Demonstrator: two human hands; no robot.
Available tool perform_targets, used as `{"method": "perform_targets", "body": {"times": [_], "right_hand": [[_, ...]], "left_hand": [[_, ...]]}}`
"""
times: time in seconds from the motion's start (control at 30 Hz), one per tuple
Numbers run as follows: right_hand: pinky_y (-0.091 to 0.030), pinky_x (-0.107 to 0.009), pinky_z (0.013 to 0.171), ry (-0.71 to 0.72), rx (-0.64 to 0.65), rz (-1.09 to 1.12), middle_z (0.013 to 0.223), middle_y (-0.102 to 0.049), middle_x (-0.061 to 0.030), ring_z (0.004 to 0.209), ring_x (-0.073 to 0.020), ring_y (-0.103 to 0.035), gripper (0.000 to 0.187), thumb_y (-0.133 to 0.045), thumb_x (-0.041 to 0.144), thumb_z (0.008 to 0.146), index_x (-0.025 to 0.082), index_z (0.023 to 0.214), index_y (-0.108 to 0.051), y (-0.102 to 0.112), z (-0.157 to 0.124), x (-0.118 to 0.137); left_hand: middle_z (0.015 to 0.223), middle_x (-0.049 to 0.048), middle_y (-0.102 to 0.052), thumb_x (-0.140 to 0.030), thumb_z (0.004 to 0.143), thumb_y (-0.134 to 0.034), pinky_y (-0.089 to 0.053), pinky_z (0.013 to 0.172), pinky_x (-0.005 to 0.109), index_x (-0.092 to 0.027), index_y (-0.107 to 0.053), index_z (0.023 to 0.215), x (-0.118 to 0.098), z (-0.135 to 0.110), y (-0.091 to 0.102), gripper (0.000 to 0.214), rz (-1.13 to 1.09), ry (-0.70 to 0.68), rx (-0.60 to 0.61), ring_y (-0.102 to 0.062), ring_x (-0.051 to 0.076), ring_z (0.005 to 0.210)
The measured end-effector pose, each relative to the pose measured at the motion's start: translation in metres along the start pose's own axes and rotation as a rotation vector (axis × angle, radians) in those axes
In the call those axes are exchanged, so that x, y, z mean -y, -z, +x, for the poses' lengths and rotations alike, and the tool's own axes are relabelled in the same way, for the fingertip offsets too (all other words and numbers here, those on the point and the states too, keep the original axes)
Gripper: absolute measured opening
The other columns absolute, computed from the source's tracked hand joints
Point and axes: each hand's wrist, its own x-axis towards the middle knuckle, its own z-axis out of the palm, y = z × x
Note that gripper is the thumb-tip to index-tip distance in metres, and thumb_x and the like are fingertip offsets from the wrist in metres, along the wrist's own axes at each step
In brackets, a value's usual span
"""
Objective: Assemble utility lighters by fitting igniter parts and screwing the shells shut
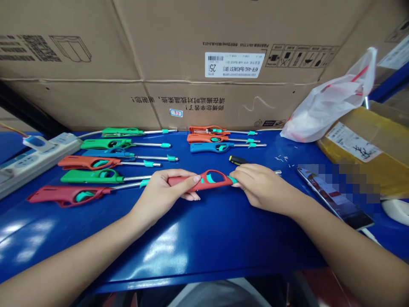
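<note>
A red gas lighter [211,182] with a teal trigger is held level above the table between both hands. My left hand [169,187] is closed round its handle end, thumb on top. My right hand [258,187] is closed round the front end, by a teal piece at the nose; its fingers hide most of the rod. A silver tip [277,172] shows past that hand. Behind my right hand lies a screwdriver [238,160] with a yellow and black handle, partly hidden. Several similar lighters lie in a row at left, the nearest a red lighter [70,195].
At the back, a blue lighter [211,147] lies beside two orange ones. Small pale pins [283,158] are scattered to the right. A phone [334,198], a taped parcel [361,145] and a plastic bag [319,113] stand right; a power strip [38,160] left. Cardboard [179,51] walls the back.
</note>
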Motion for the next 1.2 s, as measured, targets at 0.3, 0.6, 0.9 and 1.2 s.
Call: {"method": "perform_targets", "body": {"times": [0.3,0.6,0.9,1.2], "right_hand": [[-0.057,-0.037,0.074,0.034,-0.156,-0.014,0.085,-0.073,-0.0127,0.076,-0.0221,-0.062,0.022,-0.048,0.012,0.1,0.008,0.105,-0.069,-0.004,0.003,0.0],[-0.054,-0.037,0.073,0.073,-0.151,-0.09,0.085,-0.072,-0.0113,0.077,-0.0224,-0.061,0.026,-0.044,0.008,0.098,0.012,0.107,-0.068,-0.003,0.003,-0.001],[-0.058,-0.037,0.073,0.013,-0.109,0.082,0.089,-0.073,-0.0132,0.08,-0.023,-0.065,0.023,-0.046,0.01,0.099,0.011,0.108,-0.067,0.001,0.001,0.002],[-0.058,-0.038,0.08,-0.108,-0.062,0.125,0.102,-0.075,-0.0128,0.092,-0.0244,-0.07,0.018,-0.056,0.017,0.099,0.014,0.111,-0.069,0.002,0.002,-0.004]], "left_hand": [[0.064,0.0073,-0.077,-0.042,0.073,-0.089,-0.064,0.06,0.022,-0.015,-0.081,0.09,0.002,0.001,0.001,0.033,-0.046,0.016,-0.029,-0.074,0.018,0.058],[0.074,0.0065,-0.078,-0.038,0.067,-0.094,-0.062,0.057,0.015,-0.013,-0.081,0.085,0.002,0.004,-0.002,0.033,-0.19,0.125,-0.023,-0.073,0.013,0.058],[0.062,0.0059,-0.076,-0.046,0.076,-0.086,-0.064,0.06,0.025,-0.017,-0.081,0.09,0.003,-0.003,-0.002,0.032,0.018,-0.031,-0.024,-0.073,0.019,0.056],[0.085,0.0066,-0.081,-0.042,0.08,-0.082,-0.064,0.071,0.029,-0.019,-0.08,0.099,-0.008,0.006,0.01,0.029,0.295,-0.269,0.038,-0.077,0.022,0.072]]}}
